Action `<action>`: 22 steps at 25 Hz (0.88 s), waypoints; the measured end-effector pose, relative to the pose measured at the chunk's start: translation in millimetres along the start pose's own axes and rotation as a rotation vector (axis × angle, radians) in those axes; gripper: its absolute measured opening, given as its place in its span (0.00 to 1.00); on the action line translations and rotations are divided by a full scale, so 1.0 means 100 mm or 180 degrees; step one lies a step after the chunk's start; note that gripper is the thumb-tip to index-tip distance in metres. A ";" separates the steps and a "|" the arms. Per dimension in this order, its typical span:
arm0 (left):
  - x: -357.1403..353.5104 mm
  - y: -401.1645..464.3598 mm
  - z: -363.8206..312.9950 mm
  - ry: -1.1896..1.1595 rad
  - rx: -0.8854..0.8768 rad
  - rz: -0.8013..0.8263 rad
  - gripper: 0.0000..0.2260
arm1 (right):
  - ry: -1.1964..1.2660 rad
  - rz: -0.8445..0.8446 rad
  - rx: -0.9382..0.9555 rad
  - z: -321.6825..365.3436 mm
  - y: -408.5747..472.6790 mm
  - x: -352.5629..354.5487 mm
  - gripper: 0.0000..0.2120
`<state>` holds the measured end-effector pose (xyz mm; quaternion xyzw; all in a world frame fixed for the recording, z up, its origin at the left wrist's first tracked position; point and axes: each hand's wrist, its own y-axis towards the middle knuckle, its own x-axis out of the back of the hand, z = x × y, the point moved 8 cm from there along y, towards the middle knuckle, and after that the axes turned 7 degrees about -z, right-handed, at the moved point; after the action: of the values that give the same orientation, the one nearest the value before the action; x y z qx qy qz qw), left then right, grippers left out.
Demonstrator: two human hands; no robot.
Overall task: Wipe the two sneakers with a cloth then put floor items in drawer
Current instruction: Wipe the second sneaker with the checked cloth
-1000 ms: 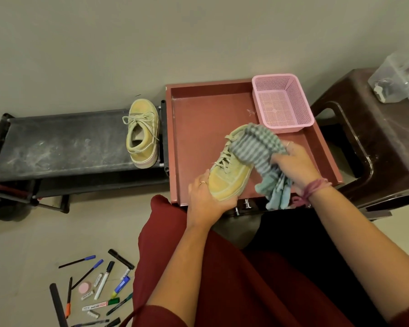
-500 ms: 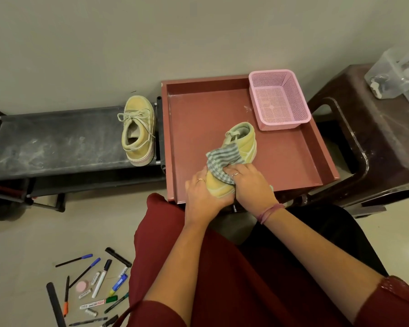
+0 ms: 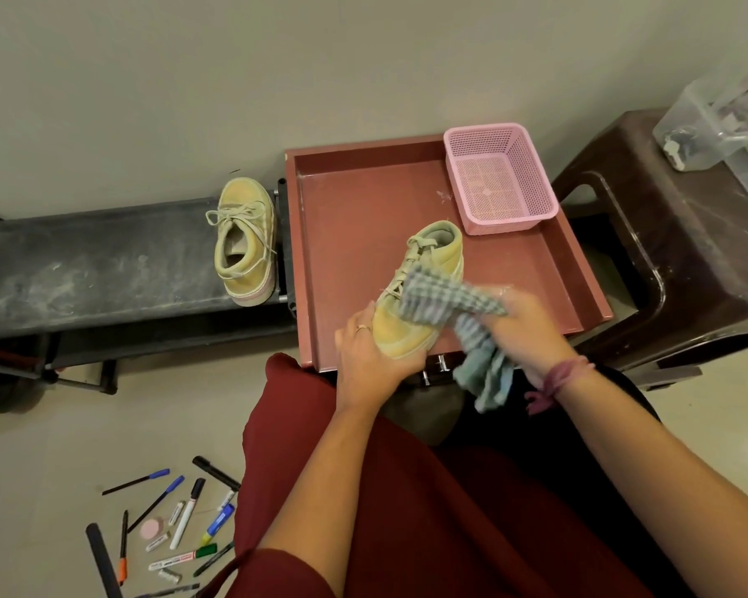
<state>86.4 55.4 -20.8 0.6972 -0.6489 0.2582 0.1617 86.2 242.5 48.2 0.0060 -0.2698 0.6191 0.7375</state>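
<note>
My left hand (image 3: 370, 356) grips the toe of a yellow sneaker (image 3: 424, 287) held over the open red-brown drawer (image 3: 355, 217). My right hand (image 3: 523, 321) clutches a green checked cloth (image 3: 445, 297) that lies across the sneaker's laces and hangs down past the drawer front. The second yellow sneaker (image 3: 245, 239) stands on the black shoe rack (image 3: 96, 261) to the left. Several pens and markers (image 3: 178, 524) and a pink round eraser (image 3: 151, 530) lie scattered on the floor at lower left.
A pink mesh basket (image 3: 499, 179) sits in the drawer's back right corner. A dark brown stool (image 3: 683, 261) stands at the right with a clear plastic box (image 3: 722, 118) on it. My red-clothed lap fills the lower middle. A wall is behind.
My right hand has swept the cloth from the sneaker's toe out to the right, and the laces and tongue show again. My left hand keeps its hold on the toe.
</note>
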 end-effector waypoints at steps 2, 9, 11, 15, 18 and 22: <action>0.00 0.00 -0.02 -0.0004 -0.0003 -0.0033 0.45 | 0.0010 -0.0919 0.0232 0.10 0.13 0.35 0.19; 0.00 0.01 0.01 0.0036 0.0018 -0.0118 0.40 | -0.2498 0.0135 0.1176 -0.07 0.27 -0.75 0.32; 0.00 0.02 0.02 0.0073 0.0022 -0.0053 0.40 | -0.2636 0.0414 0.1395 -0.17 0.11 -0.88 0.36; -0.01 -0.02 0.00 0.0103 0.0021 -0.0085 0.35 | -0.2521 0.0970 0.2017 -0.27 -0.14 -0.83 0.39; 0.01 -0.01 0.01 0.0025 0.0060 -0.0190 0.37 | -0.3243 0.0763 0.3186 -0.26 0.05 -0.68 0.26; 0.01 0.05 0.03 -0.0053 0.0074 -0.0162 0.39 | -0.3475 0.0197 0.3493 -0.17 0.26 -0.54 0.24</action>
<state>82.1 52.1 -23.3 0.7175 -0.6291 0.2558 0.1547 64.6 205.2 3.1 0.6673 -0.2497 0.5939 0.3738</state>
